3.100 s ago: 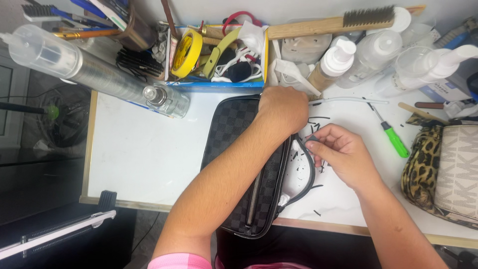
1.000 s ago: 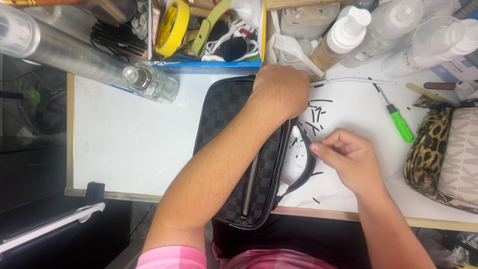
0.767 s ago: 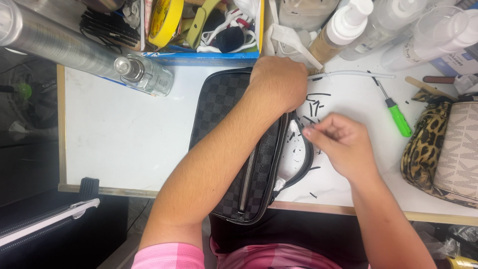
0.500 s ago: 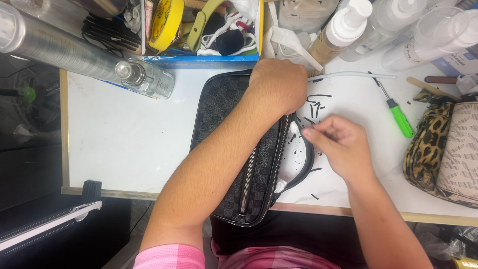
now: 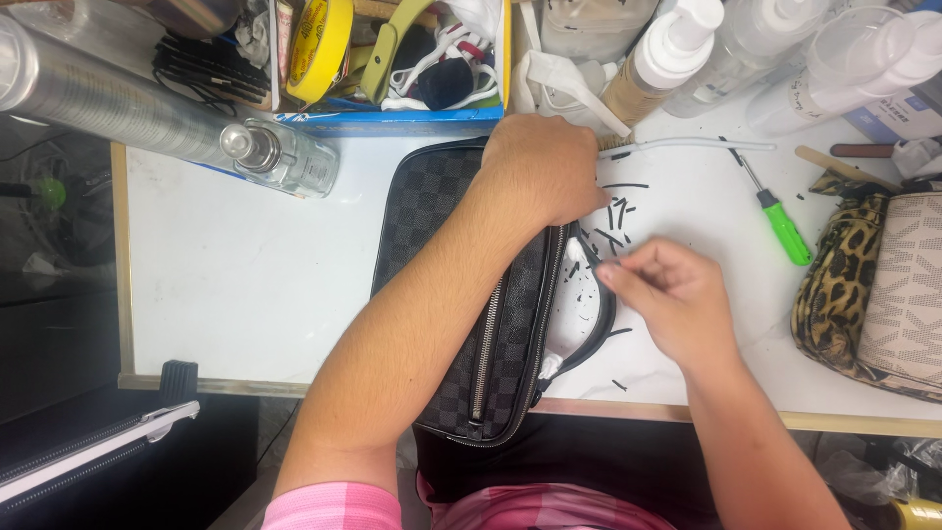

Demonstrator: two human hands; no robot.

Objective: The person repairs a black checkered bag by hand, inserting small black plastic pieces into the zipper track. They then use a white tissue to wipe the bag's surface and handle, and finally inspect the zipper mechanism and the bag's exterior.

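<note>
white worktable [image 5: 245,285] with a wooden edge, dark floor [image 5: 59,334] to its left

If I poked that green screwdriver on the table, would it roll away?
The green screwdriver probably would roll a little: its handle looks round and it lies flat on the smooth white table. It seems small and light, so a gentle push would likely move it.

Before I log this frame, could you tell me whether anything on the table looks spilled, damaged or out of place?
Yes. Small black strips and flecks lie scattered on the white table between the left hand and right hand, beside the checkered bag. They look like bits peeled from the bag's strap, though that cannot be confirmed.
</note>
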